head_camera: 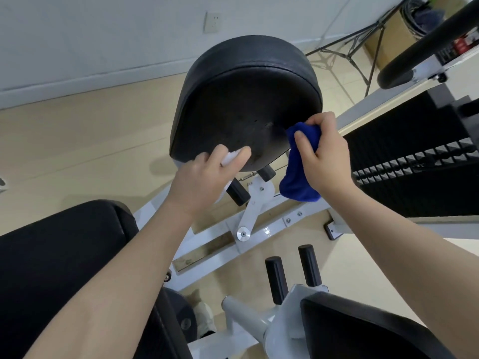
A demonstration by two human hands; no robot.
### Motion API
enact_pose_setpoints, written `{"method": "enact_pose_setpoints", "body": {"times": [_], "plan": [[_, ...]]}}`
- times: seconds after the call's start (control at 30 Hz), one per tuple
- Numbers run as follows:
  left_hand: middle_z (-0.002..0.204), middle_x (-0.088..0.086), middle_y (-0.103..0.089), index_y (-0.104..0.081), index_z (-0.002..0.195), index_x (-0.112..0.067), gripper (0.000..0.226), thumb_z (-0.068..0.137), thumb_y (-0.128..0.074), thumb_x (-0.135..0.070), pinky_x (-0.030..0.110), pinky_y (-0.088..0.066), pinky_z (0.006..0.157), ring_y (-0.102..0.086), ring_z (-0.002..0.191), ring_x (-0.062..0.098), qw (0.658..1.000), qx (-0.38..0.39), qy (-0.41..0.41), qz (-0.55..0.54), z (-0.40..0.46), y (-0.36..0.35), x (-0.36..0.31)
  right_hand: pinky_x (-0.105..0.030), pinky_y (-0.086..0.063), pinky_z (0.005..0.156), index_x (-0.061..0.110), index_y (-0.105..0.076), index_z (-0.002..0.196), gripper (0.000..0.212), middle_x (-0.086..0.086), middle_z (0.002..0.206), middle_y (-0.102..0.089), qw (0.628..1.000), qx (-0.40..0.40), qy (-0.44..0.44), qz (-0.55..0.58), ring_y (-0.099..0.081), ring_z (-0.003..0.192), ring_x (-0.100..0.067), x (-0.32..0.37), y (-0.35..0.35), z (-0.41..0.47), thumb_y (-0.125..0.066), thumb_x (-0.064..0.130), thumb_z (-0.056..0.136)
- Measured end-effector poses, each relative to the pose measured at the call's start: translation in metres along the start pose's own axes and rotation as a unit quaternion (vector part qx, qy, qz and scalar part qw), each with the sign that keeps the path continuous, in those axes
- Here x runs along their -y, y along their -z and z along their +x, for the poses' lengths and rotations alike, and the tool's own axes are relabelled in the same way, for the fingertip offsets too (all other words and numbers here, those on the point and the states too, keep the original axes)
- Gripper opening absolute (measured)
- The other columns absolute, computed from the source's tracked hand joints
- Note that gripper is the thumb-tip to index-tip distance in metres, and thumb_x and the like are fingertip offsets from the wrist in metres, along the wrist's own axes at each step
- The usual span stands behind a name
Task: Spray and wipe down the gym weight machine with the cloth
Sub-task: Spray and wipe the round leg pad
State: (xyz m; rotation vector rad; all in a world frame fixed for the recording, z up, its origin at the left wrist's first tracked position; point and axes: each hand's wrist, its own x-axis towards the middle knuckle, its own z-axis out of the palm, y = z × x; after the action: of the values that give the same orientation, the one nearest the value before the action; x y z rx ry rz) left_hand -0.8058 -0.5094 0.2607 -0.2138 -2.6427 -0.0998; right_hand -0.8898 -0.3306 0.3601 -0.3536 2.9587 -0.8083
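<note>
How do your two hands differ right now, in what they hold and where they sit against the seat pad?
The left hand grips a white spray bottle at the black seat pad's near edge; the right hand grips a bunched blue cloth at the pad's right edge. Both hold cleaning tools close to the pad.

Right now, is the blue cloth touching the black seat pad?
Cannot tell. In the head view the right hand grips the blue cloth, whose upper end overlaps the black seat pad's edge; neither contact nor gap shows.

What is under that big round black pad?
Under the black pad show a white metal frame and two short black handles. The left hand and the blue cloth cover its actual mount.
</note>
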Motion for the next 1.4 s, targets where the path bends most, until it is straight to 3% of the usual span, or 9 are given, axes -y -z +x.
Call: {"method": "enact_pose_setpoints", "body": {"times": [0.2, 0.33, 0.5, 0.6, 0.73, 0.87, 1.03, 1.2, 1.4], "plan": [[0.077, 0.006, -0.05, -0.044, 0.116, -0.016, 0.051, 0.074, -0.068, -0.002, 0.018, -0.023, 0.04, -0.038, 0.044, 0.016, 0.998, 0.007, 0.067, -0.016, -0.008, -0.008, 0.003, -0.016, -0.038, 0.066, 0.017, -0.042, 0.118, 0.022, 0.008, 0.098, -0.05, 1.0, -0.014, 0.005, 0.008, -0.049, 0.078, -0.005, -0.005, -0.005, -0.005, -0.046, 0.025, 0.097], [0.093, 0.011, -0.057, -0.037, 0.129, -0.012, 0.054, 0.083, -0.064, -0.006, 0.019, -0.034, 0.039, -0.051, 0.051, 0.021, 0.986, -0.07, 0.105, -0.105, 0.011, 0.027, 0.009, -0.01, -0.034, 0.06, 0.016, -0.038, 0.12, 0.024, 0.008, 0.098, -0.046, 0.998, -0.021, -0.023, 0.054, -0.046, 0.073, 0.002, -0.002, -0.012, -0.004, -0.044, 0.023, 0.098], [0.134, 0.007, -0.034, -0.032, 0.131, -0.014, 0.057, 0.083, -0.062, -0.023, 0.03, -0.049, 0.057, -0.043, 0.113, 0.022, 0.956, -0.112, 0.201, -0.182, 0.031, 0.072, 0.029, -0.02, -0.039, 0.066, 0.025, -0.029, 0.109, 0.016, -0.001, 0.104, -0.048, 0.989, -0.013, -0.044, 0.14, -0.05, 0.078, -0.008, 0.005, -0.026, 0.012, -0.041, 0.02, 0.099], [0.146, 0.008, -0.038, -0.031, 0.143, -0.012, 0.085, 0.074, -0.07, -0.043, 0.024, -0.041, 0.087, -0.038, 0.128, 0.018, 0.92, -0.049, 0.305, -0.241, 0.046, 0.09, 0.047, -0.016, -0.038, 0.066, 0.024, -0.029, 0.111, 0.016, 0.005, 0.099, -0.044, 0.977, -0.004, -0.067, 0.2, -0.047, 0.078, -0.003, 0.013, -0.031, 0.024, -0.039, 0.019, 0.099], [0.106, -0.018, -0.059, -0.05, 0.124, -0.031, 0.072, 0.061, -0.078, -0.051, 0.009, -0.04, 0.07, -0.055, 0.097, 0.008, 0.848, 0.08, 0.383, -0.357, 0.055, 0.1, 0.064, -0.028, -0.04, 0.079, 0.023, -0.03, 0.115, 0.015, 0.01, 0.093, -0.044, 0.902, -0.067, -0.25, 0.346, -0.045, 0.08, -0.006, 0.04, -0.053, 0.026, -0.032, 0.029, 0.101], [0.081, -0.012, -0.059, -0.054, 0.094, -0.021, 0.047, 0.064, -0.08, -0.046, 0.011, -0.037, 0.057, -0.053, 0.073, 0.008, 0.855, 0.067, 0.376, -0.352, 0.052, 0.1, 0.062, -0.039, -0.043, 0.088, 0.027, -0.029, 0.115, 0.018, 0.005, 0.094, -0.046, 0.778, -0.055, -0.398, 0.483, -0.046, 0.082, -0.011, 0.077, -0.052, 0.018, -0.034, 0.034, 0.099], [0.08, -0.014, -0.06, -0.056, 0.096, -0.019, 0.052, 0.06, -0.08, -0.048, 0.006, -0.038, 0.056, -0.054, 0.071, 0.003, 0.845, 0.039, 0.391, -0.363, 0.047, 0.103, 0.052, -0.017, -0.044, 0.069, 0.031, -0.029, 0.101, 0.015, 0.015, 0.084, -0.045, 0.87, -0.13, -0.187, 0.437, -0.049, 0.069, 0.008, 0.105, -0.043, -0.007, -0.04, 0.02, 0.098], [0.071, -0.018, -0.052, -0.049, 0.087, -0.025, 0.043, 0.063, -0.08, -0.044, 0.006, -0.034, 0.052, -0.049, 0.064, -0.002, 0.843, 0.038, 0.403, -0.353, 0.047, 0.105, 0.05, -0.036, -0.048, 0.076, 0.022, -0.035, 0.116, 0.019, 0.006, 0.087, -0.05, 0.804, -0.159, -0.327, 0.471, -0.054, 0.077, -0.013, 0.081, -0.048, 0.028, -0.034, 0.015, 0.098], [0.076, -0.021, -0.053, -0.051, 0.093, -0.026, 0.044, 0.064, -0.08, -0.042, 0.003, -0.033, 0.055, -0.049, 0.067, -0.006, 0.84, 0.03, 0.407, -0.358, 0.044, 0.106, 0.046, -0.009, -0.042, 0.062, 0.026, -0.035, 0.11, 0.018, 0.016, 0.086, -0.046, 0.838, -0.173, -0.211, 0.472, -0.049, 0.066, 0.014, 0.091, -0.044, 0.02, -0.038, 0.012, 0.098]]}}
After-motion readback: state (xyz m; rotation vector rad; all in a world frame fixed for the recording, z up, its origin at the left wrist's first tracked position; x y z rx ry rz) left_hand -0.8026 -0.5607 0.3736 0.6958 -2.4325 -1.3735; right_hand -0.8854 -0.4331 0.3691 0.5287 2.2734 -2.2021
